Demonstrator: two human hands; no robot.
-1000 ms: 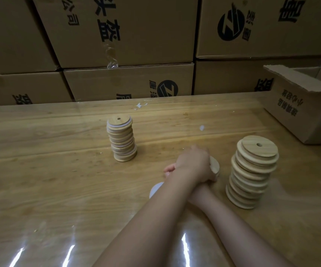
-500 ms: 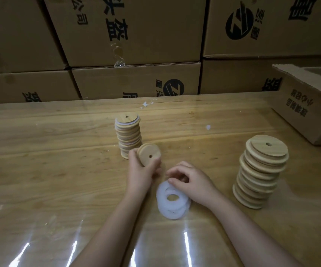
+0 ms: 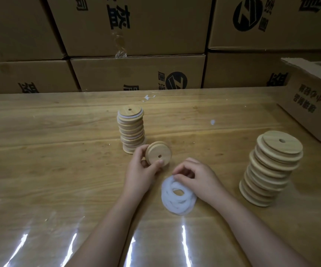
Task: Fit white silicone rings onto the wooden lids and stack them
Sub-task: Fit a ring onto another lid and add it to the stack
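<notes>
Left hand (image 3: 139, 170) grips a round wooden lid (image 3: 158, 154) tilted up, probably so a ring slips on easily. Right hand (image 3: 198, 178) pinches at the pile of white silicone rings (image 3: 178, 197) on the surface (image 3: 50, 170).

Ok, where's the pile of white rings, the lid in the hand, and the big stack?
white rings (image 3: 179, 206): head view, pile's near edge.
held lid (image 3: 155, 151): head view, its flat face.
big stack (image 3: 274, 145): head view, top lid.

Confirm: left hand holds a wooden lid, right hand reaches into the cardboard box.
Wrong on the right hand: the head view shows it pinching at the pile of white rings. The left hand does hold a wooden lid.
</notes>
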